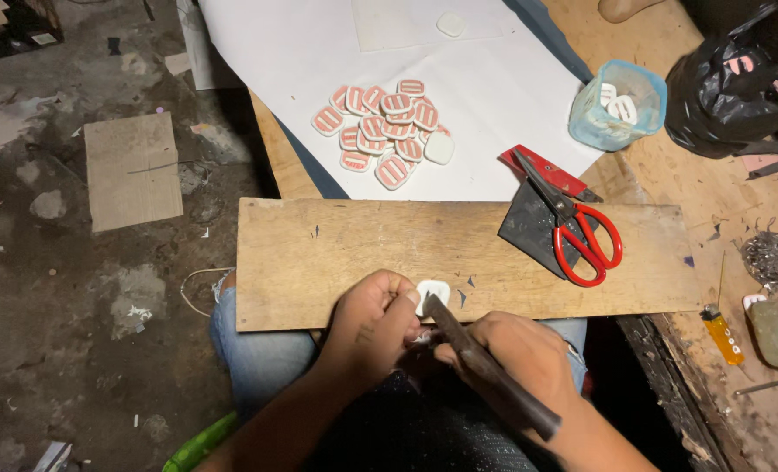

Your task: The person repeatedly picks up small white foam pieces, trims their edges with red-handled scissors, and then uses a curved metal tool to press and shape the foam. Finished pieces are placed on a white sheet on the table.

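Head view: left hand [373,319] pinches white buckle [433,294] on wooden board [336,253]; right hand [515,358] grips dark tool [492,371] touching buckle; scissors [581,232] farther right on board.

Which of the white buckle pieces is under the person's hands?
The plain white buckle piece on the wooden board's near edge; the others lie on white paper or inside the blue cup.

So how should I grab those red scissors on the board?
Take the scissors by the red loop handles, coming from the near edge of the board. The loops point toward the person and lie flat and free. The blades point away, over a dark sheet, so keep fingers off that end.
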